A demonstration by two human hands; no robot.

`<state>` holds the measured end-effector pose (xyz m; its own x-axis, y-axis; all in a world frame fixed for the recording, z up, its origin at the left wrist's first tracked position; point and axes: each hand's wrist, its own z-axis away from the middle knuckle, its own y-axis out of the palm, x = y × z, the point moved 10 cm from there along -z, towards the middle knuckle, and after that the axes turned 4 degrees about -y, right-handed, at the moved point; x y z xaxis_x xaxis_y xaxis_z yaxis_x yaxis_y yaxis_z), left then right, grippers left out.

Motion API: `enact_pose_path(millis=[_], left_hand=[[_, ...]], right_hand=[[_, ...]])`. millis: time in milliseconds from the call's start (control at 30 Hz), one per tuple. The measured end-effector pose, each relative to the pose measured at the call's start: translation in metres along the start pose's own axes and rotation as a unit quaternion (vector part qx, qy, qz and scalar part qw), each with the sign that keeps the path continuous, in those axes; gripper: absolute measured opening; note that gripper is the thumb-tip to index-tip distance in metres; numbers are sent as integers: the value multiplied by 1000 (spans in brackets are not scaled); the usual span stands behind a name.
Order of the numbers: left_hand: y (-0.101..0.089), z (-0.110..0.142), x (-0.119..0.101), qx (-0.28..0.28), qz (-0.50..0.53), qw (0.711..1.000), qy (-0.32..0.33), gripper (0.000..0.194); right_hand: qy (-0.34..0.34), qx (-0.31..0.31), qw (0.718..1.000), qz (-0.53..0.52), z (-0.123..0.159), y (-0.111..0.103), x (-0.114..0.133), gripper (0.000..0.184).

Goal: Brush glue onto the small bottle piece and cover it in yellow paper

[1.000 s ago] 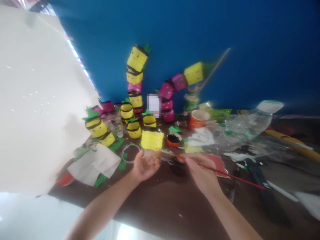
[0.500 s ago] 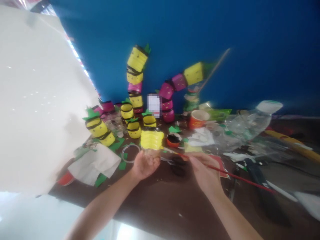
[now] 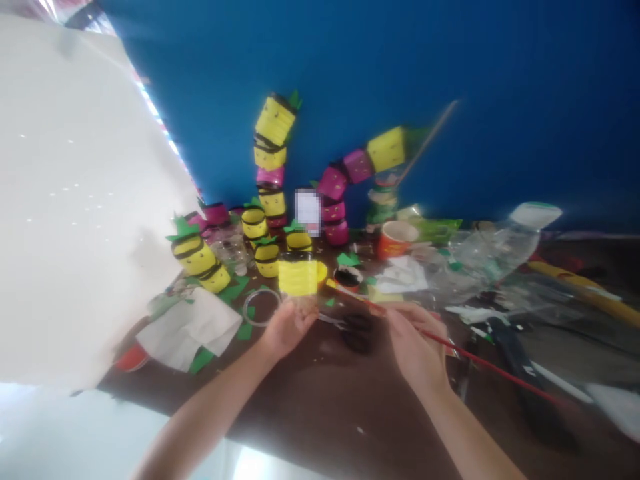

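My left hand [image 3: 290,327] is closed around the clear lower end of a cut plastic bottle piece [image 3: 298,277]. Its wall is coated yellow, and a dark band shows at the top. In my right hand [image 3: 417,343] is a long red-handled paintbrush [image 3: 480,357], gripped between thumb and fingers. The yellow brush tip points left, just right of the bottle piece; blur hides whether they touch. A rounded yellow shape [image 3: 321,272] shows at the piece's right edge; I cannot tell what it belongs to. Scissors [image 3: 354,325] with black handles lie below the brush.
Yellow pineapple-like cups [image 3: 267,260] with green tops stand behind, along with stacked yellow and magenta ones [image 3: 334,210]. A small pot [image 3: 347,276], a red cup [image 3: 397,240], a tape roll [image 3: 245,308], white cloth [image 3: 187,327] and a clear plastic bottle [image 3: 510,243] are around.
The bottle piece has turned and shifted slightly left in my left hand, standing straighter. The brush tip has moved a little up and right. The scissors show more fully.
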<state>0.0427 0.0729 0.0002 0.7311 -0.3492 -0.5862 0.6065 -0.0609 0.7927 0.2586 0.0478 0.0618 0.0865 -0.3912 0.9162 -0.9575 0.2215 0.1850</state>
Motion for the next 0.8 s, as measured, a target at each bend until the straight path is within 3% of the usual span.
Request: enact_pose_path(millis=[100,267,500,800], left_hand=[[2,2,-14,-33,-54,996,62,39],[5,3,-21,-49,-139,980,131,53],[-7,1,-14,-82,-144,978,126,43],[-7,3,-15,-86,-164,975,123,53]], right_hand=[[7,-9,999,-32,-2,2,1,14],[25,58,998,-24,6,16,-6,15],[25,97,995,11,12,24,0,18],[35,102,992,64,10,32,14,18]])
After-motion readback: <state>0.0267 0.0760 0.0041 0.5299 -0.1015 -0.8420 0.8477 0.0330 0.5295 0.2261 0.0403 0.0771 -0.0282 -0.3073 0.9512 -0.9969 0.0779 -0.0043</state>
